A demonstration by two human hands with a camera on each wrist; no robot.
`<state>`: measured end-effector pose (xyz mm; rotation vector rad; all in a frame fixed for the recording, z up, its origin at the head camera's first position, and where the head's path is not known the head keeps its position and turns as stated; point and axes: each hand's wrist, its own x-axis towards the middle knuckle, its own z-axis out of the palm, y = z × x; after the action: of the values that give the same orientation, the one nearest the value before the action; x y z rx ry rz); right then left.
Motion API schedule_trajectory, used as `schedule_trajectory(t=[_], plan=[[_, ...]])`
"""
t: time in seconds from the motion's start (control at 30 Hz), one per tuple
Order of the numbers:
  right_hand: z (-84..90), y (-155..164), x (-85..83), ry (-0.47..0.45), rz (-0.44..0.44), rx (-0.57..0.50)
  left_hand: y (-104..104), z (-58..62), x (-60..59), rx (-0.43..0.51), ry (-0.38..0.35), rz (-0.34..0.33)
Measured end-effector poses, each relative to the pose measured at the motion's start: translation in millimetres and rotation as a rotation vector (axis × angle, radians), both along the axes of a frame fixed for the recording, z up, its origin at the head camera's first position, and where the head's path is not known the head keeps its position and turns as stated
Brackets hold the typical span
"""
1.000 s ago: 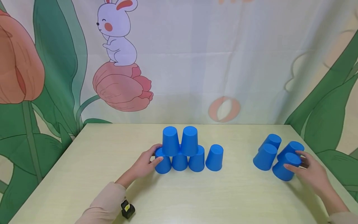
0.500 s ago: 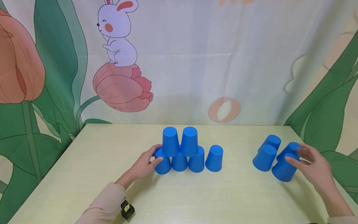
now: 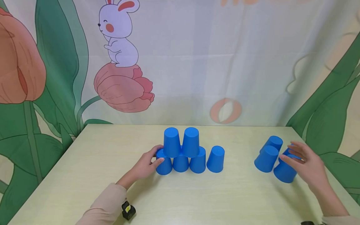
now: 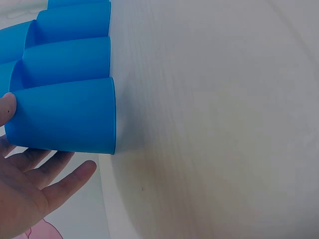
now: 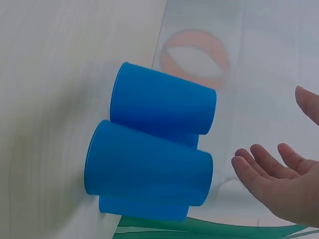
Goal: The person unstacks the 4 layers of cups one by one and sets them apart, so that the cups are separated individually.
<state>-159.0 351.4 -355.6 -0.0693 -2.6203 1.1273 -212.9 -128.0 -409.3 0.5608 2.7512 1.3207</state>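
My left hand (image 3: 144, 164) holds the leftmost bottom cup (image 3: 164, 168) of a small stack of upside-down blue cups. In the left wrist view, the thumb lies against the end of that cup (image 4: 65, 117) and the fingers are along its far side. Two upper cups (image 3: 191, 142) straddle the three below. My right hand (image 3: 307, 165) hovers over a cluster of several blue cups at the right, above the nearest cup (image 3: 284, 172). The right wrist view shows its fingers (image 5: 259, 179) spread and relaxed, apart from the cups, holding nothing. It partly hides the cup (image 3: 287, 153) behind.
A single upside-down blue cup (image 3: 216, 159) stands just right of the stack. A small black object (image 3: 128, 211) with a yellow mark is beside the left sleeve. Behind the pale wooden table (image 3: 197, 200) hangs a printed curtain (image 3: 180, 62) with a rabbit and tulips.
My right hand has come off the nearest cup of the right cluster, lifted slightly, then shifted left above it. The left hand and the stack have stayed put.
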Motion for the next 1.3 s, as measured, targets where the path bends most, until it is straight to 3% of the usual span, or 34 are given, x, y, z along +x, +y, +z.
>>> schedule_trajectory(t=[0.73, 1.3], plan=[[4.9, -43, -5.6, 0.064, 0.202, -0.045, 0, -1.2, -0.6, -0.002, 0.001, 0.006], [10.0, -85, -12.1, 0.071, 0.282, -0.065, 0, -0.8, 0.3, -0.002, -0.006, 0.009]])
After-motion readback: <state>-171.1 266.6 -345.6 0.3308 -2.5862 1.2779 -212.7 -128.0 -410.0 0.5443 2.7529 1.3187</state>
